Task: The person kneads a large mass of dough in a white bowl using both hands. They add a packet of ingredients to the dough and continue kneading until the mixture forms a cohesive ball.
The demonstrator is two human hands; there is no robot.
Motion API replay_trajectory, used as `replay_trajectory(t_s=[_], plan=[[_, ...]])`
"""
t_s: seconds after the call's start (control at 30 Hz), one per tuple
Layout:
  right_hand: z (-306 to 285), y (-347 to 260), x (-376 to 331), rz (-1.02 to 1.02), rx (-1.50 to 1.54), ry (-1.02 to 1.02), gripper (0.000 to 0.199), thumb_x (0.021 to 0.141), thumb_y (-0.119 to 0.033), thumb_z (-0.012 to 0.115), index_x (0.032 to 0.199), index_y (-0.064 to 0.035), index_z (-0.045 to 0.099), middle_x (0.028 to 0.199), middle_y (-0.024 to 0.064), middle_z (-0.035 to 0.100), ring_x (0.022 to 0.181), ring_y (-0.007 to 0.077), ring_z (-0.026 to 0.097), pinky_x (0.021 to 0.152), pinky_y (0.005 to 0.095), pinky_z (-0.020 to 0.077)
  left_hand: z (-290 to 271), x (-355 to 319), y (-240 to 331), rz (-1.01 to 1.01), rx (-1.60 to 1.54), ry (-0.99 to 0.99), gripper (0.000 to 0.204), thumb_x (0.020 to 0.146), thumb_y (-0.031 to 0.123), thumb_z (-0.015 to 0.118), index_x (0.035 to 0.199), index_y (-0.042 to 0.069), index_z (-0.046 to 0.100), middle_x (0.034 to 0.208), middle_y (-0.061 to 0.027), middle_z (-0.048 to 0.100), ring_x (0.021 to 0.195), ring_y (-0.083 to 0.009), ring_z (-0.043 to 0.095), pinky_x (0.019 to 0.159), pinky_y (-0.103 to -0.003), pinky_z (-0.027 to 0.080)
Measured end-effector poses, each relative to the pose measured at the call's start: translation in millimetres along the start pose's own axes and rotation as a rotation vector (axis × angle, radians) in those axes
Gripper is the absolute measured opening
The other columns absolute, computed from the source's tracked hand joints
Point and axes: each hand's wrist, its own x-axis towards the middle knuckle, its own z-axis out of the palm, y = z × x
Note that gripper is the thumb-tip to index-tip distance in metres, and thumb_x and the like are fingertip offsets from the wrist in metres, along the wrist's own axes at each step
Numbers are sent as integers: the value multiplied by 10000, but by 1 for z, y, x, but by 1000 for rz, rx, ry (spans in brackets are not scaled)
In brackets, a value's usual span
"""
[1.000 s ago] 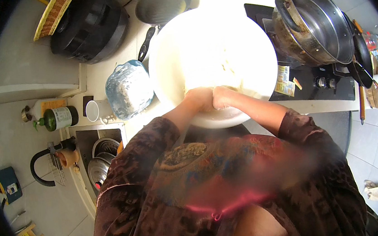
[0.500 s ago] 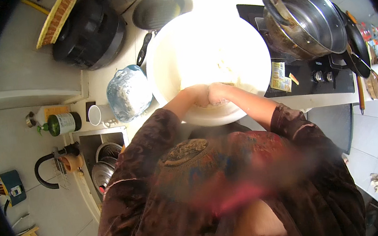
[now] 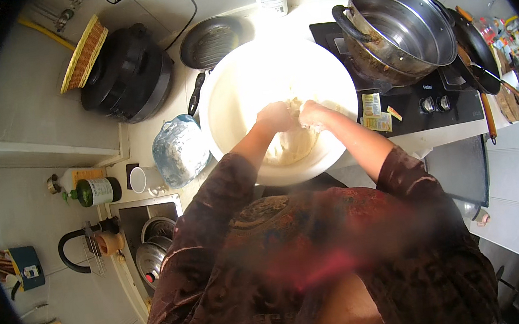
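Note:
A large white basin (image 3: 286,174) stands in front of me, its far side washed out by bright light. Inside it lies a pale lump of dough (image 3: 289,150), bulging toward the near wall. My left hand (image 3: 274,117) and my right hand (image 3: 313,114) are both down in the basin at the dough's far part. Their fingers are curled in and closed on it, a small gap between the two hands. A ragged bit of dough shows in that gap. Some fingertips are hidden by the hands themselves.
Left of the basin are a blue bag of white powder (image 3: 180,151), a white cup (image 3: 143,180), a grill pan (image 3: 212,41) and a black cooker (image 3: 129,74). A steel pot (image 3: 394,39) sits on the stove (image 3: 403,101) at right. Lids lie in the sink (image 3: 126,221).
My hands have moved from the basin's near side farther in and slightly apart, uncovering the dough's near part. The whole view has shifted a little.

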Motion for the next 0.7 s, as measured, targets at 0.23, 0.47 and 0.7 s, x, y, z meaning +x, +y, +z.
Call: replay_trajectory(t_s=[0.23, 0.47, 0.7], plan=[[11, 7, 19, 28, -42, 48, 210, 694, -68, 590, 841, 66, 657, 865, 257, 646, 812, 333, 662, 655, 390, 516, 4, 7, 9, 55, 39, -28, 311, 682, 329, 685, 868, 80, 690, 903, -137, 677, 870, -286, 643, 743, -384, 510], [12, 12, 40, 35, -137, 47, 193, 661, -40, 554, 773, 84, 649, 801, 281, 631, 776, 348, 662, 634, 394, 515, 5, 36, -6, 101, -86, -159, 345, 678, 292, 684, 937, 64, 685, 918, -152, 673, 850, -305, 638, 740, -383, 500], [2, 4, 39, 35, -37, 0, 150, 658, -36, 572, 736, 75, 637, 709, 215, 628, 616, 277, 634, 522, 393, 490, 18, 74, -21, 303, -79, -275, 398, 662, 225, 670, 1015, 44, 653, 967, -167, 658, 925, -290, 628, 793, -370, 485]])
